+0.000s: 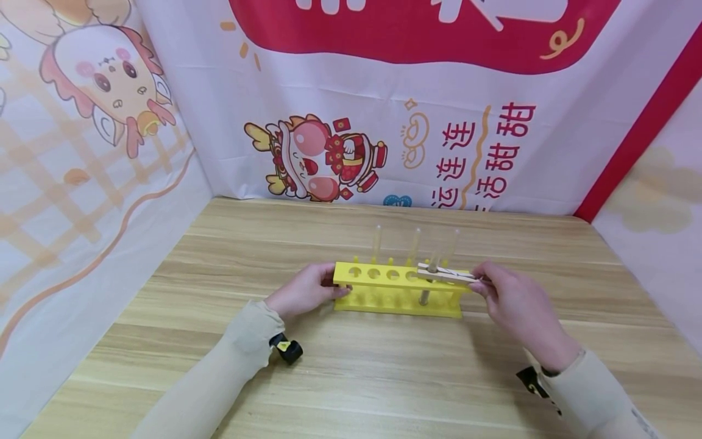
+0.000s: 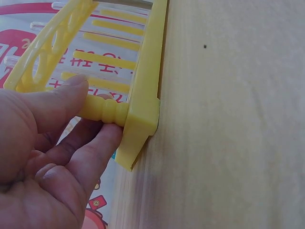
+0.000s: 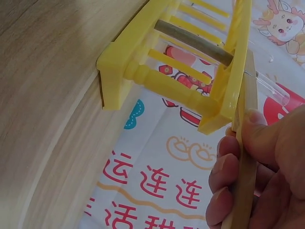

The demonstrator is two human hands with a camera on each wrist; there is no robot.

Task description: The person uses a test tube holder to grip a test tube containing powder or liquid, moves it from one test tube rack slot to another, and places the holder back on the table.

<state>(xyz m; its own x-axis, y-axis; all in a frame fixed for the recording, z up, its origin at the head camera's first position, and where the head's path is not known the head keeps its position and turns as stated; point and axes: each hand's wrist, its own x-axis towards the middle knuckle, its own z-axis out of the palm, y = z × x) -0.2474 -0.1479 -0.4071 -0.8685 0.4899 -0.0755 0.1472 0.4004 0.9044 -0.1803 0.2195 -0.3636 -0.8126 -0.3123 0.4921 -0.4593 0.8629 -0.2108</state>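
Observation:
A yellow test tube rack point(image 1: 400, 310) stands on the wooden table. My left hand point(image 1: 304, 289) grips its left end post point(image 2: 102, 109) between thumb and fingers. With my right hand point(image 1: 515, 302) I hold a wooden test tube clamp point(image 1: 457, 277) by its handle, over the rack's right end. The clamp's jaws are around the upper part of a test tube point(image 1: 425, 297) that passes down through a hole near that end. Grey-brown contents point(image 3: 195, 42) fill the tube's lower part, while its top is clear point(image 3: 274, 88).
Clear test tubes, such as this left one point(image 1: 377, 241), stand along the rack's back row of pegs. The wooden table point(image 1: 362, 384) extends in front of the rack. A printed cloth point(image 1: 219, 122) hangs behind the table, with more cloth at both sides.

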